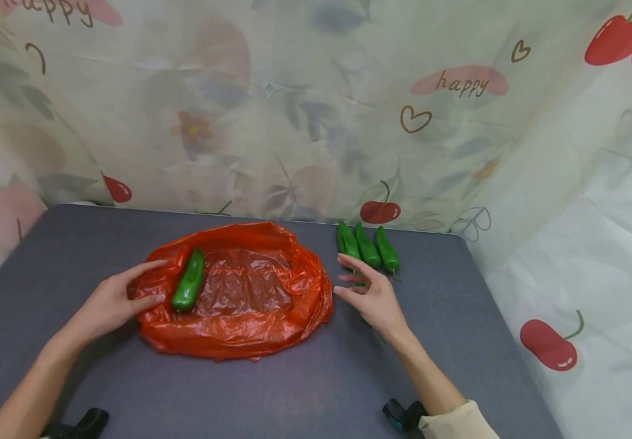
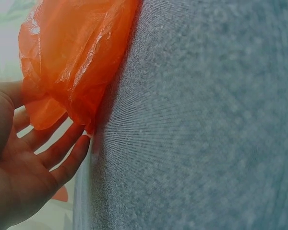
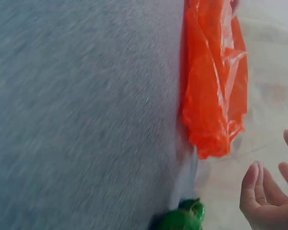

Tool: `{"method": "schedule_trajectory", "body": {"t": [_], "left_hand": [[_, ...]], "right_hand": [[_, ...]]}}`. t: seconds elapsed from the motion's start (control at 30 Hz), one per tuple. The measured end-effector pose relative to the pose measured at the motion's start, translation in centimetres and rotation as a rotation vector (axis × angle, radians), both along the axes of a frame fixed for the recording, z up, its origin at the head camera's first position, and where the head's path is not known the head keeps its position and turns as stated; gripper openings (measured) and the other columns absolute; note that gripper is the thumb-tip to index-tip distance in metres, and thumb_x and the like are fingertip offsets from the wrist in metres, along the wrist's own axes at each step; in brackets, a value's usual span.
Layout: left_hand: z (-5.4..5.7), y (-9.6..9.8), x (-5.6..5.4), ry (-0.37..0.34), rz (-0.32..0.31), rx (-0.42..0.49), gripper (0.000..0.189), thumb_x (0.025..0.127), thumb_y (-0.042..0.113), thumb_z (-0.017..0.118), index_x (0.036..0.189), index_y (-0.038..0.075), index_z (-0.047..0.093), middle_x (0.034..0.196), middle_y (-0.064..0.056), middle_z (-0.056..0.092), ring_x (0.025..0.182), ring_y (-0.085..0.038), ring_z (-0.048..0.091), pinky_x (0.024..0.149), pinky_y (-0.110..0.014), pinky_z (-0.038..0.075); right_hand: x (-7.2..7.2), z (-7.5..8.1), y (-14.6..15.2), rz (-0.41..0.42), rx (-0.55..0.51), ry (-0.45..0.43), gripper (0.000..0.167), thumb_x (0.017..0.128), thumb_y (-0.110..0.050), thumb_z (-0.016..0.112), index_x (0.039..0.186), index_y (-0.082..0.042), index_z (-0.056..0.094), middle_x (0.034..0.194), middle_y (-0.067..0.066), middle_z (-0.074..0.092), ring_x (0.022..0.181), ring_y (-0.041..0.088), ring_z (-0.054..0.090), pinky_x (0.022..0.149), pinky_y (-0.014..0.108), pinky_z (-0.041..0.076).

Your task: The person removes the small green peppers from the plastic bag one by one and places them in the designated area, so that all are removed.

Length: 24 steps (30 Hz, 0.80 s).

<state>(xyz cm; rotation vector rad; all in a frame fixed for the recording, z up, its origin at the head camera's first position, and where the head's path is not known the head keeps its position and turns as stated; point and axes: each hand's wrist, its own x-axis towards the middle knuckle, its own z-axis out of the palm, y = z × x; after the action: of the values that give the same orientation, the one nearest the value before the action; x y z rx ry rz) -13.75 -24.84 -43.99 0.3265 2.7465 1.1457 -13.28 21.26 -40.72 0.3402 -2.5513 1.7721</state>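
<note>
A red plastic bag (image 1: 250,333) lies on the table with its mouth spread wide. Inside it, along the left side, rests one green pepper (image 1: 188,283). My left hand (image 1: 115,302) touches the bag's left rim, its fingers spread and relaxed; the left wrist view shows them against the orange-red plastic (image 2: 81,57). Just off the bag's right rim, my right hand (image 1: 373,297) has loosely bent fingers and nothing between them. Several green peppers (image 1: 386,250) lie behind and under that hand, which partly hides some of them.
The dark grey table (image 1: 228,396) ends at a back edge against a printed curtain (image 1: 316,122). Black straps or mounts show near both wrists, one by the left forearm (image 1: 88,424) and another by the right sleeve (image 1: 403,414).
</note>
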Motion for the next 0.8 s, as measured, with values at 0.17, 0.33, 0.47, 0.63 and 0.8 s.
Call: {"method": "schedule_trajectory", "body": {"t": [0.17, 0.33, 0.47, 0.63, 0.8], "left_hand": [[0.0, -0.1, 0.1, -0.005, 0.006, 0.004, 0.072, 0.093, 0.037, 0.07, 0.152, 0.01, 0.039, 0.138, -0.032, 0.048, 0.103, -0.035, 0.058, 0.074, -0.034, 0.053], [-0.1, -0.1, 0.1, -0.005, 0.011, 0.0, 0.072, 0.093, 0.039, 0.069, 0.152, 0.008, 0.039, 0.138, -0.033, 0.048, 0.105, -0.038, 0.058, 0.08, -0.046, 0.055], [-0.2, -0.1, 0.2, -0.005, 0.012, 0.003, 0.072, 0.093, 0.038, 0.07, 0.151, 0.008, 0.04, 0.138, -0.033, 0.048, 0.107, -0.039, 0.058, 0.083, -0.049, 0.054], [-0.1, 0.0, 0.2, -0.002, 0.01, 0.008, 0.071, 0.093, 0.037, 0.07, 0.152, 0.01, 0.04, 0.138, -0.031, 0.049, 0.104, -0.035, 0.059, 0.078, -0.039, 0.054], [0.0, 0.1, 0.4, 0.035, 0.007, -0.001, 0.069, 0.093, 0.036, 0.07, 0.15, 0.008, 0.042, 0.135, -0.03, 0.052, 0.105, -0.035, 0.06, 0.079, -0.038, 0.053]], "right_hand": [[-0.4, 0.0, -1.6, 0.043, -0.033, 0.011, 0.056, 0.088, -0.004, 0.075, 0.14, -0.018, 0.057, 0.139, 0.012, 0.057, 0.112, 0.033, 0.063, 0.09, 0.043, 0.053], [-0.7, 0.0, -3.4, 0.076, -0.057, 0.008, 0.055, 0.089, -0.004, 0.074, 0.14, -0.013, 0.057, 0.139, 0.014, 0.057, 0.111, 0.034, 0.063, 0.089, 0.041, 0.054], [-1.0, 0.0, -4.8, 0.111, -0.063, 0.009, 0.055, 0.09, -0.005, 0.073, 0.141, -0.011, 0.055, 0.139, 0.016, 0.057, 0.111, 0.036, 0.062, 0.088, 0.039, 0.054], [-1.3, -0.1, -6.4, 0.145, -0.089, 0.004, 0.055, 0.089, -0.005, 0.074, 0.14, -0.013, 0.057, 0.136, 0.011, 0.059, 0.11, 0.036, 0.062, 0.086, 0.034, 0.055], [-1.6, 0.0, -7.9, 0.18, -0.111, 0.002, 0.056, 0.088, -0.004, 0.074, 0.141, -0.012, 0.056, 0.137, 0.011, 0.058, 0.111, 0.039, 0.061, 0.089, 0.037, 0.054]]}}
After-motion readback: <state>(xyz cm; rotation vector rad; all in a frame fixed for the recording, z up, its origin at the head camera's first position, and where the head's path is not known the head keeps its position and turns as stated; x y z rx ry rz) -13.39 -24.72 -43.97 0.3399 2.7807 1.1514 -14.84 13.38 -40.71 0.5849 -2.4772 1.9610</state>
